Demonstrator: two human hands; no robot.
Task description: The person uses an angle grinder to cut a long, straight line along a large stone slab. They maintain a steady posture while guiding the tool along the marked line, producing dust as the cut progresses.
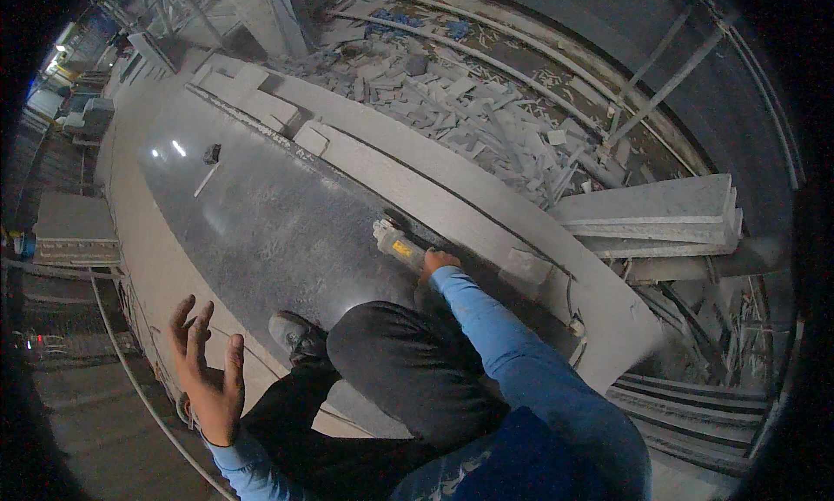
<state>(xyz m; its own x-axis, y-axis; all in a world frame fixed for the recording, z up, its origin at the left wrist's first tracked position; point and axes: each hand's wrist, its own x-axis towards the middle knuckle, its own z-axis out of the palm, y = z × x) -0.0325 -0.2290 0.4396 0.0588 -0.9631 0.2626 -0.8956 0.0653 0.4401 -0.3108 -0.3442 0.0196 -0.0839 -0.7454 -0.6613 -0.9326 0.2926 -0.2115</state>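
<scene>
My right hand (439, 262) is wrapped around the rear of an angle grinder (400, 247), a dusty grey tool with a yellow label. Its head rests at or just over the far right edge of a dark polished stone slab (261, 214); I cannot tell whether the disc touches. My left hand (208, 366) is raised at the lower left, fingers spread, holding nothing. My bent leg in black trousers and a grey shoe (297, 334) are on the slab. Farther up the slab lie a thin pale strip (207, 179) and a small dark lump (211, 153).
Pale stone strips (382, 175) run along the slab's far edge. Beyond is a heap of broken stone offcuts (469, 101). Stacked slabs (651, 210) stand at right, more stone blocks (74, 223) at left. A cable (572, 297) lies right of the grinder; a hose (130, 371) curves at lower left.
</scene>
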